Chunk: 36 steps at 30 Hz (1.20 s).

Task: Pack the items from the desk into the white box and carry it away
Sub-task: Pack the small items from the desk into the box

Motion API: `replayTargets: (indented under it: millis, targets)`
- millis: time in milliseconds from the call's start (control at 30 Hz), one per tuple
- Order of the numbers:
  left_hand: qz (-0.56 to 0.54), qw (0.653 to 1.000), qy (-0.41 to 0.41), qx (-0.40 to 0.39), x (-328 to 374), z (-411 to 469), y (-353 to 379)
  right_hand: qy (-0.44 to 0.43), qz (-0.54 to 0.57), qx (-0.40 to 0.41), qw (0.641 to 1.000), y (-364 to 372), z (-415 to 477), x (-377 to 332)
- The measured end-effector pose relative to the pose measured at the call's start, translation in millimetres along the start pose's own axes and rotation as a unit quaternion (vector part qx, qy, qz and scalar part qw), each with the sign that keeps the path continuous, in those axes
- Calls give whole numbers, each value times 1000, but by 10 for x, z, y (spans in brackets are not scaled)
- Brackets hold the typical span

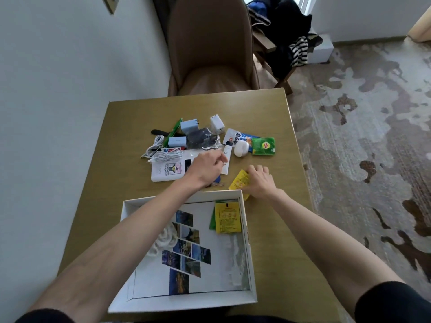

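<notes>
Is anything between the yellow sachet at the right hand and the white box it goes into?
Nothing visible. The right hand grips the yellow foil sachet on the wooden desk, just beyond the far right corner of the open white cardboard box. Only the box's low wall lies between. A second yellow sachet lies inside that corner.

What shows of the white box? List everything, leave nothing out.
The white box is a shallow, open, lidless rectangle, cardboard by its look, lying flat at the near edge of the desk. Its floor bears a diagonal strip of photo tiles. Inside, a yellow sachet overlaps a green sachet by the far right corner, and what looks like a white cord lies at the left. The left forearm crosses above its far left corner; contact cannot be told.
</notes>
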<state>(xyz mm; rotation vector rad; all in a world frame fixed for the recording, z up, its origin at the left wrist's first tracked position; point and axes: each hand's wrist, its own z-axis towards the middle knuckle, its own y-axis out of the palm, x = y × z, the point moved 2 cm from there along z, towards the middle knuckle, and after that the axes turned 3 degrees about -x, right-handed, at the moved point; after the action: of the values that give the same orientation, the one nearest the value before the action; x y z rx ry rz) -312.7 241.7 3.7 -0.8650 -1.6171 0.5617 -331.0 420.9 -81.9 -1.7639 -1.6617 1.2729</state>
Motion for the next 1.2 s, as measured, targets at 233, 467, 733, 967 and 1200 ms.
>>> replayTargets:
  millis: [233,467,733,967,1200]
  targets:
    - [137,989,21,-47,287,473,359,54,395,110,911,-116,-174,606]
    - [332,931,111,-103,662,1152,853,46,521,183,833,-238,-552,945]
    - [557,815,132,-91,624,1291,1162,54,595,186,780,-232,-772,1120]
    - [454,873,178,12,789,1038,857,14,654,177,735,-443,-880,1031]
    - [-205,977,34,42,900,187,228,-133,590,184,775,-837,-877,579]
